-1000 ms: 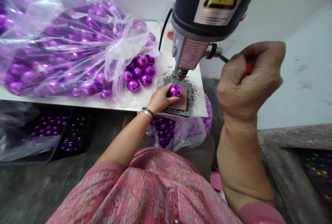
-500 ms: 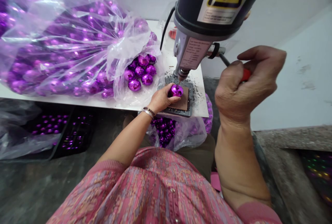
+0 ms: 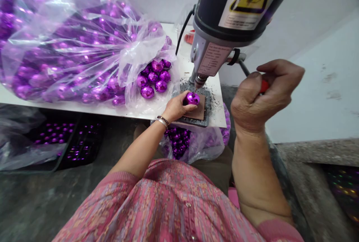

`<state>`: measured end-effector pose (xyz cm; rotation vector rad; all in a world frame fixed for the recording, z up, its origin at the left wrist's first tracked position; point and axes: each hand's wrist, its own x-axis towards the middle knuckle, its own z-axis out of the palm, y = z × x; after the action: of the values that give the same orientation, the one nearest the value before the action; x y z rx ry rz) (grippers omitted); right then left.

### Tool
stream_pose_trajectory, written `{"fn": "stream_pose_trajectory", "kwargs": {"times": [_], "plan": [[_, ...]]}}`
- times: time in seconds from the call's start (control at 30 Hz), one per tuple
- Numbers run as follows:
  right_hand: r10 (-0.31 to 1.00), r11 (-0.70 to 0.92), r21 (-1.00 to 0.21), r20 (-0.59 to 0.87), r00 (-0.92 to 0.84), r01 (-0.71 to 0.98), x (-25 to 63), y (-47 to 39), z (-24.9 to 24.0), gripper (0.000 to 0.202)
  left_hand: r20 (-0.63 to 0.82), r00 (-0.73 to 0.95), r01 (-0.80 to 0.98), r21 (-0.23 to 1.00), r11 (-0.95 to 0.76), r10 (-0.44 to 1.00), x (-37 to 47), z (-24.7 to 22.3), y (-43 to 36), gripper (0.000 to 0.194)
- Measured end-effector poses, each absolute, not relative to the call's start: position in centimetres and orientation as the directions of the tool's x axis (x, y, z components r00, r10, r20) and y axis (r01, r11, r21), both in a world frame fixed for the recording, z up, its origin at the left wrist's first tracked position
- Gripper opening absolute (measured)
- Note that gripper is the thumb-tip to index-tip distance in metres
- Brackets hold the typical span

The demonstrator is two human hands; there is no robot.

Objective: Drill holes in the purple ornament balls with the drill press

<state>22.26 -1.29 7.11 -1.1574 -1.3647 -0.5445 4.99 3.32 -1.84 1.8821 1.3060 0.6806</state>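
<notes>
Head view looks down on a small drill press (image 3: 224,21) standing at the right end of the white table (image 3: 84,108), close to its near edge. The left hand (image 3: 176,108) has its grip closed around a faceted purple bauble (image 3: 192,98), pressing it onto the brown pad on the grey base plate (image 3: 206,111), directly beneath the chuck (image 3: 201,80). The right hand (image 3: 259,98) is wrapped, with fingers loosened a little, on the red-tipped feed lever (image 3: 263,86) at the machine's right side. Against the picture a second earlier, this hand and lever sit lower and the fist has relaxed, while the bauble has stayed on the pad; whether the bit touches the bauble is too small to tell. I judge the lever is mid-stroke on this piece. Toward the left end of the table, a big clear bag (image 3: 70,47) of purple baubles lies with several spilling from its mouth just beside the base plate. Another bag (image 3: 193,143) of them hangs below the near edge, and dark trays (image 3: 67,144) rest on the floor.
</notes>
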Motion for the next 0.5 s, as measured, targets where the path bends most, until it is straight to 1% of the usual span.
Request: {"fn": "stream_pose_trajectory", "kwargs": {"times": [0.17, 0.33, 0.4, 0.5], "plan": [[0.276, 0.380, -0.280, 0.944, 0.181, 0.882, 22.3, -1.0, 6.8, 0.031, 0.018, 0.332, 0.531, 0.823, -0.203, 0.943, 5.0, -2.1, 3.3, 0.051], [0.237, 0.387, -0.252, 0.957, 0.168, 0.887, 22.5, -0.9, 6.1, 0.027, 0.022, 0.319, 0.529, 0.825, -0.197, 0.947, 5.1, -2.4, 3.4, 0.050], [0.236, 0.368, -0.252, 0.956, 0.173, 0.895, 22.6, -0.8, 5.3, 0.025, 0.031, 0.315, 0.525, 0.827, -0.201, 0.949, 5.1, -2.4, 3.4, 0.052], [0.235, 0.322, -0.206, 0.963, 0.133, 0.924, 22.6, -0.6, 3.7, 0.024, 0.040, 0.313, 0.517, 0.831, -0.206, 0.949, 5.1, -2.3, 3.3, 0.052]]}}
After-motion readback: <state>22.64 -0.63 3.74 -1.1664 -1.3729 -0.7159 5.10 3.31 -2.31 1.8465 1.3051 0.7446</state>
